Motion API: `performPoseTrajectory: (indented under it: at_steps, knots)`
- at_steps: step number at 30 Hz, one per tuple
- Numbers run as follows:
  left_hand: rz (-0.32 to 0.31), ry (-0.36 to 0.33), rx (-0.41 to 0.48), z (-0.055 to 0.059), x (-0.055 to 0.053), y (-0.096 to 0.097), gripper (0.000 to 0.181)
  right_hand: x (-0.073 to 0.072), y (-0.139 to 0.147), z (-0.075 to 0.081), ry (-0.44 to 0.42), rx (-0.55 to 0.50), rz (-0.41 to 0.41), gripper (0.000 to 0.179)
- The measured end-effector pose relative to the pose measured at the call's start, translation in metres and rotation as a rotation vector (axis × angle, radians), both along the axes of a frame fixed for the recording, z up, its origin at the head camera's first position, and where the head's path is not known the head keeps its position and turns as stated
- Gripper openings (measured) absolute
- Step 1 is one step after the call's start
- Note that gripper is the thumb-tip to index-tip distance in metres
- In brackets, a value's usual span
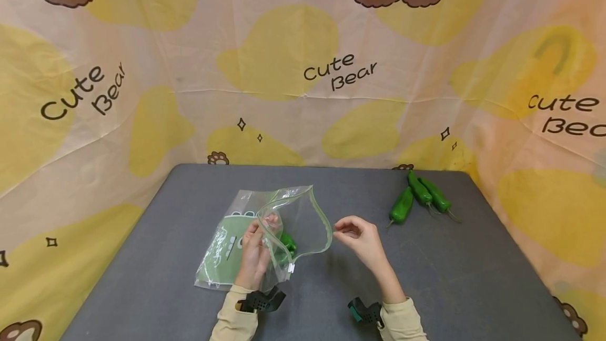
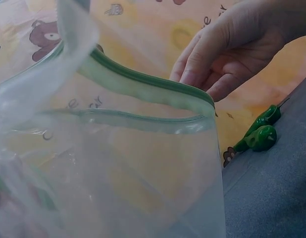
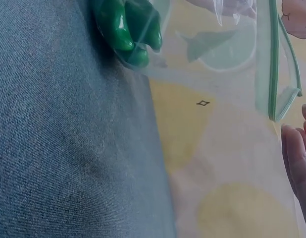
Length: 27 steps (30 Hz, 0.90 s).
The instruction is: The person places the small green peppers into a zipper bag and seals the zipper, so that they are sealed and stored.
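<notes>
A clear zip bag (image 1: 303, 220) with green zip edges and a green printed panel stands with its mouth spread wide. My left hand (image 1: 255, 251) grips the bag at its side, fingers partly seen through the plastic. Green peppers (image 1: 287, 243) lie inside the bag; the right wrist view shows these peppers (image 3: 128, 29) at its bottom. Beside the mouth's right edge is my right hand (image 1: 362, 238), its fingers loosely bent and nothing seen between them. In the right wrist view its fingertips (image 3: 294, 144) sit just off the bag's corner. A white slider (image 1: 291, 268) hangs at the near end of the zip.
Three green peppers (image 1: 418, 191) lie together at the back right of the grey table (image 1: 450, 267). A patterned cloth (image 1: 303, 120) hangs behind and along both sides of the table. Each wrist wears a black strap mount, such as the left strap (image 1: 262, 300).
</notes>
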State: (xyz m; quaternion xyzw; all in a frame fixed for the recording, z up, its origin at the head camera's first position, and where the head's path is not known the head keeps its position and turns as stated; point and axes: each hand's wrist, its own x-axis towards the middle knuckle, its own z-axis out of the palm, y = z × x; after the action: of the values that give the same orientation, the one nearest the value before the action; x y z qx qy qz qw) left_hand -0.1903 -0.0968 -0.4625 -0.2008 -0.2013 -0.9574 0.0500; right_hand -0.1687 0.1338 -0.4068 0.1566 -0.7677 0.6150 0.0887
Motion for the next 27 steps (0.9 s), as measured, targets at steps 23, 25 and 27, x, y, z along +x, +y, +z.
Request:
performPoseTrajectory:
  at_steps: [23,25,27]
  knots:
    - [0.021,0.01,-0.01,0.0,-0.002,-0.001,0.017,-0.075,0.086,-0.124,0.189,-0.084,-0.214,0.023]
    - [0.024,0.009,-0.008,-0.001,-0.002,-0.002,0.016,-0.075,0.092,-0.124,0.182,-0.084,-0.247,0.023]
    - [0.024,0.007,-0.007,-0.002,-0.002,-0.002,0.015,-0.08,0.099,-0.132,0.18,-0.06,-0.304,0.023]
